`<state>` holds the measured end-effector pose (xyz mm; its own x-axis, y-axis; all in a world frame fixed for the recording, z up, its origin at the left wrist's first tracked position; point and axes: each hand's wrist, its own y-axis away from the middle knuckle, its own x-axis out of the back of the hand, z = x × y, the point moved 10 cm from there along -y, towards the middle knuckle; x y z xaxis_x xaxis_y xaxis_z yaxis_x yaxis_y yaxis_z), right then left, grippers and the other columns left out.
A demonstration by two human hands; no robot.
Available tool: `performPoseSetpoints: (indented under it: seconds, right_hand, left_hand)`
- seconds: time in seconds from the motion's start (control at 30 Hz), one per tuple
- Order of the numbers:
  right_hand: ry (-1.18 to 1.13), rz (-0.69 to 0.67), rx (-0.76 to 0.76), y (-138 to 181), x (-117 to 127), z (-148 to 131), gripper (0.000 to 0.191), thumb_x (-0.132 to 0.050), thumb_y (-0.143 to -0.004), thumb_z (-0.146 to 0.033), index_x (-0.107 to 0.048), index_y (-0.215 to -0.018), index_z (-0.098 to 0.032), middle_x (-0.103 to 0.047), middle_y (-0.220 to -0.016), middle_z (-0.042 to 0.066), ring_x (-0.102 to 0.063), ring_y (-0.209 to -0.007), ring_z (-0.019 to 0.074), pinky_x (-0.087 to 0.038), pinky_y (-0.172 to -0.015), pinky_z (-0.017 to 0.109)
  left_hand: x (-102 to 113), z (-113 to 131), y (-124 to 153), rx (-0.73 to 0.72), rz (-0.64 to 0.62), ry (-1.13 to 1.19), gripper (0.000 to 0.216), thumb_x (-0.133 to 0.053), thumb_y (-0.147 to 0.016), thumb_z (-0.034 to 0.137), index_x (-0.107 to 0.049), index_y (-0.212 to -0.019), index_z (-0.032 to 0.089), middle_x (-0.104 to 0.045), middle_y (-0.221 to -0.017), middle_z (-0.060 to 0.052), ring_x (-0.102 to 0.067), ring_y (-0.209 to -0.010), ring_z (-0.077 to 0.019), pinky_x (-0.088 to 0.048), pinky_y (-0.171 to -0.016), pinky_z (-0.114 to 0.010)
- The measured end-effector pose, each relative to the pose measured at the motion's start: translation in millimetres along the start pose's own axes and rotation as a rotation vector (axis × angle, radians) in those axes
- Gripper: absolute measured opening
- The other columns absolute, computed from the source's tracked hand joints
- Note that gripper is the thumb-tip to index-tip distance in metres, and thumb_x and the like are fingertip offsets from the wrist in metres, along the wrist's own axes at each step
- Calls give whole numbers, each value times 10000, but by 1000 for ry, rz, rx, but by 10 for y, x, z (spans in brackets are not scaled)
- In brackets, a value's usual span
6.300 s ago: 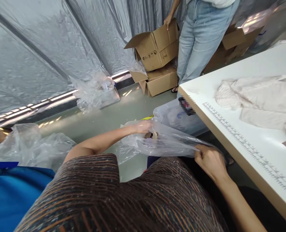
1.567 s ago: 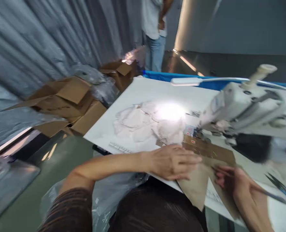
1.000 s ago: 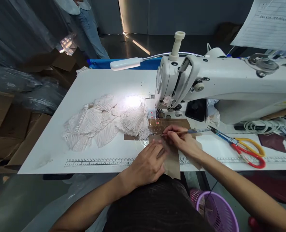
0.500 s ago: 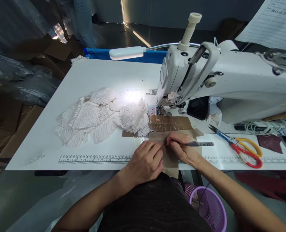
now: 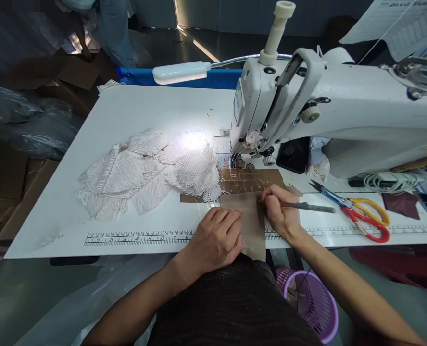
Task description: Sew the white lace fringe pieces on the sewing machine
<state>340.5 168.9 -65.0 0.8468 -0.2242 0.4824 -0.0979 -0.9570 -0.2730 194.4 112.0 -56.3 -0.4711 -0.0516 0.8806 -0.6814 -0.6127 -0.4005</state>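
Note:
A sheet of brown paper (image 5: 251, 226) lies at the table's front edge, its near end reaching over the edge toward my lap. My left hand (image 5: 217, 238) lies on its left side with fingers curled and pressed together, holding the paper. In my right hand (image 5: 282, 214) is a slim pen (image 5: 316, 207), its rear end pointing right; the tip is hidden by my fingers, which rest near the sheet's right side. Just behind the paper is a darker brown strip (image 5: 253, 180) under shiny tape. White lace fabric (image 5: 144, 173) is heaped to the left.
The white sewing machine (image 5: 329, 115) stands behind and to the right, with a lit lamp (image 5: 181, 73) near its head. Scissors (image 5: 361, 214) lie right of my hand. A printed ruler (image 5: 137, 238) runs along the front edge. A purple basket (image 5: 320, 307) stands below; a person (image 5: 116, 33) is beyond the table.
My right hand has moved right and slightly up across the brown paper with the pen, which now tilts more. My left hand stays in place. The view has shifted slightly.

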Motion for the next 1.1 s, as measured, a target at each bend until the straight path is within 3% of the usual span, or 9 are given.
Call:
performPoseSetpoints:
  seconds: [0.1, 0.27, 0.4, 0.47, 0.57, 0.67, 0.87, 1.1]
  right_hand:
    - [-85, 84, -88, -41, 192, 198, 222, -406, -855, -234, -533, -673, -223, -519, -580, -5, -462, -534, 147, -334, -489, 273]
    - [-310, 21, -241, -10, 185, 455, 163, -478, -825, -270, -574, -711, -205, -520, -570, -27, -412, -474, 118, -303, -441, 239]
    - [-256, -57, -191, 74, 134, 368, 167, -457, -824, -259, -571, -713, -209, -543, -598, -26, -456, -511, 126, -326, -470, 242]
    - [-198, -98, -141, 105, 122, 298, 180, -433, -821, -239, -548, -686, -213, -535, -586, -28, -463, -522, 131, -341, -489, 250]
    - [-140, -149, -63, 130, 107, 208, 203, -415, -803, -201, -501, -620, -217, -516, -563, -25, -461, -537, 135, -357, -531, 264]
    - [-109, -223, -20, 146, 35, 160, 218, -414, -812, -188, -483, -607, -215, -501, -552, -27, -441, -519, 128, -344, -537, 271]
    - [28, -190, 70, 135, 54, 62, 220, -398, -843, -183, -490, -646, -212, -517, -580, -16, -453, -534, 133, -346, -555, 284]
    - [20, -236, 72, 167, 37, 82, 237, -399, -828, -199, -460, -601, -217, -471, -529, -27, -420, -494, 128, -320, -526, 283]
  left_hand:
    - [47, 17, 9, -28, -30, -28, 270, -523, -869, 170, -654, -1088, 85, -663, -1171, -133, -616, -998, -246, -510, -881, -410]
    - [57, 233, -131, -56, -99, -137, 288, -488, -865, 89, -639, -1105, 43, -654, -1171, -169, -605, -1054, -279, -475, -963, -440]
    - [-183, 588, -295, -135, -81, -35, 308, -476, -951, 189, -594, -1199, 49, -619, -1253, -171, -595, -1118, -265, -496, -944, -393]
    - [-348, 654, -326, -135, -90, 22, 320, -490, -966, 252, -590, -1201, 60, -624, -1242, -170, -595, -1127, -258, -500, -953, -394]
    - [-461, 628, -311, -115, -74, 59, 309, -506, -968, 265, -596, -1198, 79, -644, -1201, -152, -602, -1107, -241, -504, -957, -382]
    - [-415, 585, -285, -113, -31, 78, 280, -517, -964, 269, -632, -1132, 77, -657, -1142, -135, -600, -1080, -240, -496, -958, -368]
    - [-375, 571, -286, -106, -31, 54, 218, -537, -952, 291, -659, -1010, 119, -664, -940, -83, -594, -854, -219, -495, -766, -366]
    - [-386, 561, -273, -98, -38, 62, 229, -544, -950, 293, -649, -1038, 110, -668, -1021, -87, -596, -930, -219, -486, -812, -351]
